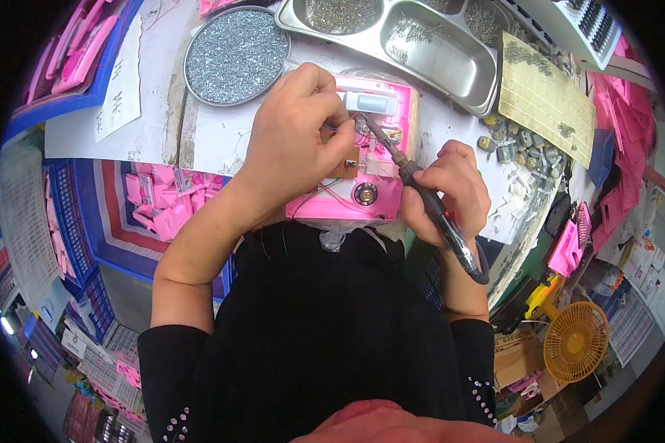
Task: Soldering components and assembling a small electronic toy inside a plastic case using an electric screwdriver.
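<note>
In front of me lies an open pink plastic housing (391, 201), with thin wires running inside it. It holds a pale rectangular part (369, 102), a small brown board (345, 168) and a round black-rimmed part (365, 193). My left hand (295, 129) reaches over its left side, thumb and fingers pinched near thin red and blue wires; the fingertips partly hide what they grip. Wrapped in my right hand (454, 184) is a black-handled soldering iron (442, 218) with a small red light. Its metal tip points up-left into the housing, close to my left fingertips.
A round tray of small screws (236, 55) stands beyond my left hand. Behind the housing is a compartmented metal tray (440, 63) with small metal parts. Small motors (506, 148) lie loose on the right. Blue crates (137, 255) hold pink parts; a yellow fan (576, 341) sits lower right.
</note>
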Tool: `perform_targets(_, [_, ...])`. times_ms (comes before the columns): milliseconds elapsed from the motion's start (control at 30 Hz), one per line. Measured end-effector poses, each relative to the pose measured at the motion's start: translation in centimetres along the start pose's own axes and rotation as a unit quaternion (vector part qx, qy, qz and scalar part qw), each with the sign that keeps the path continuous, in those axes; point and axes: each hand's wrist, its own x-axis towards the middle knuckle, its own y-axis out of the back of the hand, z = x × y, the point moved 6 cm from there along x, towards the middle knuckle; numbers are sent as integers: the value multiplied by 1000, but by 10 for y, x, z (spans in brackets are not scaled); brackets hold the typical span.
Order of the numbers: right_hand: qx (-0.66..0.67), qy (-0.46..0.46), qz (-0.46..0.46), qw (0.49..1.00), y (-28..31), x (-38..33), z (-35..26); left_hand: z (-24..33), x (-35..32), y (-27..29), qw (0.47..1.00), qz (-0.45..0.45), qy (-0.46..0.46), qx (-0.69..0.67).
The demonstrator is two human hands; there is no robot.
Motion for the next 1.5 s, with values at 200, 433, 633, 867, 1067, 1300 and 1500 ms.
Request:
perform_targets(200, [-4,-10,-13,1000,3,0,2,0,2,0,1000,-2,9,-3])
perform_targets(433, [41,-67,-13,997,11,-7,8,-1,2,0,1000,-3,23,-8])
perform_targets(633, [29,-50,-10,998,14,-3,4,0,2,-1,999,5,32,-11])
perform_targets(867, [19,-56,-15,998,17,-2,5,-1,2,-1,999,17,24,-12])
perform_targets(1067, [5,-59,-35,998,12,-1,8,-2,-1,-1,999,35,12,-14])
perform_targets(1300, [14,-60,-31,998,6,2,10,-1,-3,-1,998,65,1,-19])
perform_targets(1500, [15,-69,-40,997,4,0,12,-3,-5,-5,997,75,1,-8])
